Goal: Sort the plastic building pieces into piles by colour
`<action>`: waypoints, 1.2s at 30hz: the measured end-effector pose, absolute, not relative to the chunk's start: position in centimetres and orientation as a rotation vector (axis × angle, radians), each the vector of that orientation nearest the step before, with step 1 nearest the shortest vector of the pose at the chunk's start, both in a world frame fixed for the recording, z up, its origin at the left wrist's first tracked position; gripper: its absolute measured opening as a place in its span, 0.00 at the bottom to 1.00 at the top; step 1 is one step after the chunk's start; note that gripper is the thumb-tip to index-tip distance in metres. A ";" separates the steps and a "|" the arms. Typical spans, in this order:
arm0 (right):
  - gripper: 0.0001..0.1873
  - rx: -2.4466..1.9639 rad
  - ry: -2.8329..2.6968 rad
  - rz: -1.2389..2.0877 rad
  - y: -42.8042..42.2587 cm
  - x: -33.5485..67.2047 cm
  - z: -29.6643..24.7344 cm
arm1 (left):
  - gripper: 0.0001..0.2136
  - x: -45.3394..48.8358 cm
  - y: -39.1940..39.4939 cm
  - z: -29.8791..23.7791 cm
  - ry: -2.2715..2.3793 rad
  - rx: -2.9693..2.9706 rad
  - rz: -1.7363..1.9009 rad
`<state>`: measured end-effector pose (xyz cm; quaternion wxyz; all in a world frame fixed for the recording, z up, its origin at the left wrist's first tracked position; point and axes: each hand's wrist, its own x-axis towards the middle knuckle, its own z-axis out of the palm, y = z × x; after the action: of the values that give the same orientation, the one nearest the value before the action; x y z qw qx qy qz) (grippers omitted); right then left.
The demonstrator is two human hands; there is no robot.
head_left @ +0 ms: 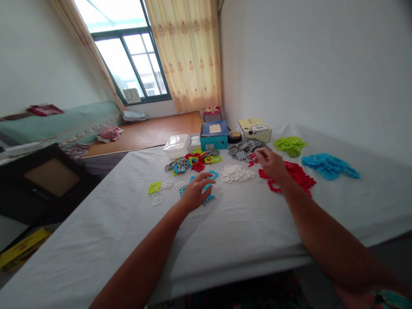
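My right hand (271, 163) is pinched on a red toothed plastic building piece (252, 159), held just in front of the grey pieces (244, 150). Beneath that wrist spreads a pile of red pieces (296, 177). Over several blue pieces (210, 198) hovers my left hand (195, 192), its fingers apart and nothing visible in them; it partly hides those pieces. White window-like lattice pieces (236, 173) lie heaped between my hands. A few loose white ones (157, 200) and a lime green piece (155, 187) are to the left.
Mixed coloured pieces (197, 163) sit ahead of my left hand. Behind them stand a clear plastic tub (176, 143), a blue box (214, 135) and a yellow box (255, 128). Lime pieces (290, 146) and blue pieces (328, 165) are piled at right, near the wall.
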<state>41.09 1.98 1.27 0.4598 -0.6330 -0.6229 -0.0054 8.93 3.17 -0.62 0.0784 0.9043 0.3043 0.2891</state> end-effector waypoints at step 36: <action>0.23 -1.422 -2.543 -0.225 4.1 28.3 -1.3 | 0.18 -2.3 12.1 -4.2 1.711 2.153 1.016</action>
<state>28.27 4.13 -1.27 0.1095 -0.4837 -0.8650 -0.0766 -2.26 12.12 -4.22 0.1047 0.7303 0.5803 0.3448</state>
